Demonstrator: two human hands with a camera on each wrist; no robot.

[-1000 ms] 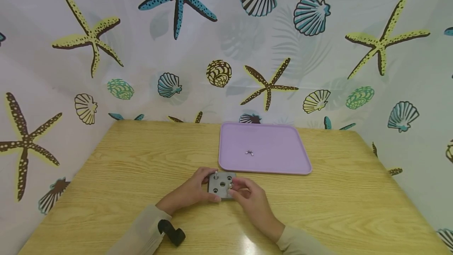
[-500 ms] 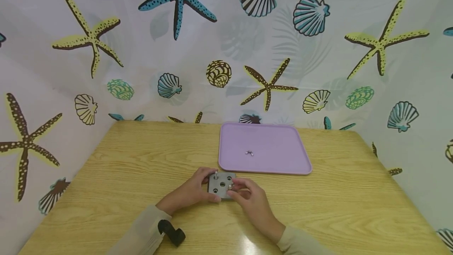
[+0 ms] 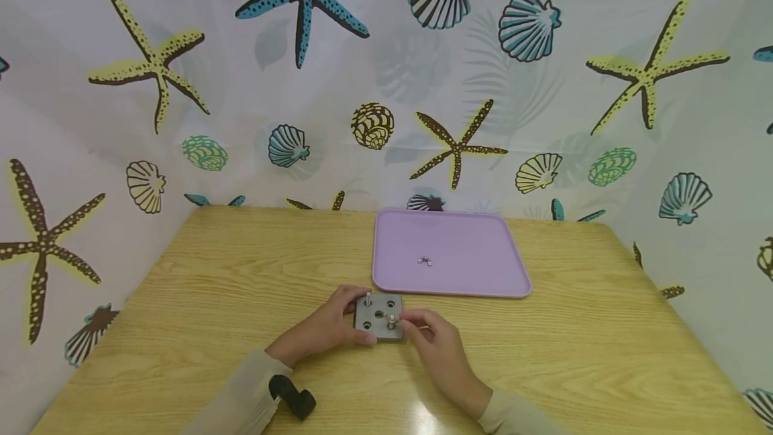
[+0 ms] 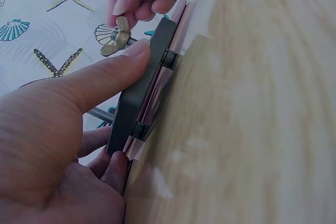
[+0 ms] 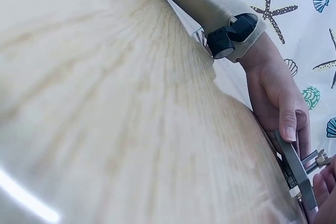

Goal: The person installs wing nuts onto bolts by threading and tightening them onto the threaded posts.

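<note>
My left hand (image 3: 326, 324) holds a square grey metal plate (image 3: 380, 332) by its left side, thumb along the near edge. The plate has a centre hole and holes near its corners. From the far left corner a bare threaded bolt (image 3: 368, 299) stands up. Another bolt rises near the front right corner, with a brass-coloured wing nut (image 4: 121, 38) on its threads, clear above the plate's face. My right hand (image 3: 439, 348) pinches at one wing of this nut with thumb and fingertips. In the right wrist view the wing nut (image 5: 322, 158) is partly covered by fingers.
Behind the plate lies a shallow purple tray (image 3: 465, 247), with small silvery wing nuts (image 3: 425, 261) on it. Short dark feet (image 4: 169, 59) show under the plate. A patterned curtain (image 3: 386, 72) encloses the wooden table (image 3: 253, 254). A black strap mount (image 3: 292, 396) sits on the left sleeve.
My right hand has drawn slightly right, so more of the wing nut and the plate's right edge shows. The left hand and the plate have stayed in place.
</note>
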